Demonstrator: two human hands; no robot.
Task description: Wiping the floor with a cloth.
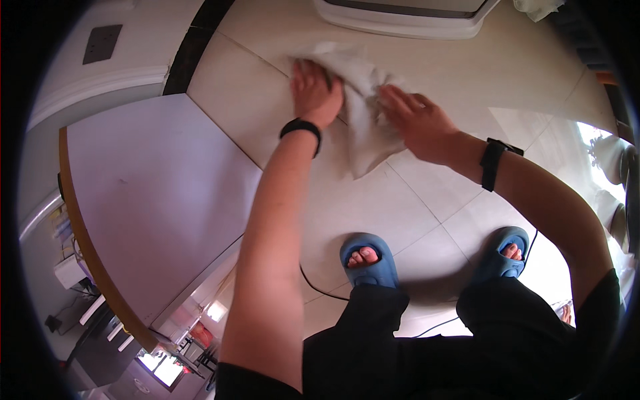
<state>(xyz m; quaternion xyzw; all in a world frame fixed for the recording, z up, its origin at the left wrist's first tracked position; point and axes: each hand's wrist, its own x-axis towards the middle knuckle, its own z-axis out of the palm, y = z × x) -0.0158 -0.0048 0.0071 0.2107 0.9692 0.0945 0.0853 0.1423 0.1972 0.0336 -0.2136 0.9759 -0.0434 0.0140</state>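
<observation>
A crumpled pale cloth (365,130) lies on the tiled floor in front of me, one corner trailing toward my feet. My left hand (317,97) is at its far left edge, palm down, with fingers stretched out and slightly blurred. At the cloth's right side is my right hand (420,123), its fingers extended and their tips against a bunched fold. Neither hand is visibly wrapped round the cloth. Each wrist wears a black band.
A white-sided cabinet (160,193) with a tan edge stands left. At the far side is a white appliance base (407,23). My feet in blue slippers (375,263) stand on the floor tiles (427,193), near a thin black cable (320,290). Shiny objects (610,163) sit at right.
</observation>
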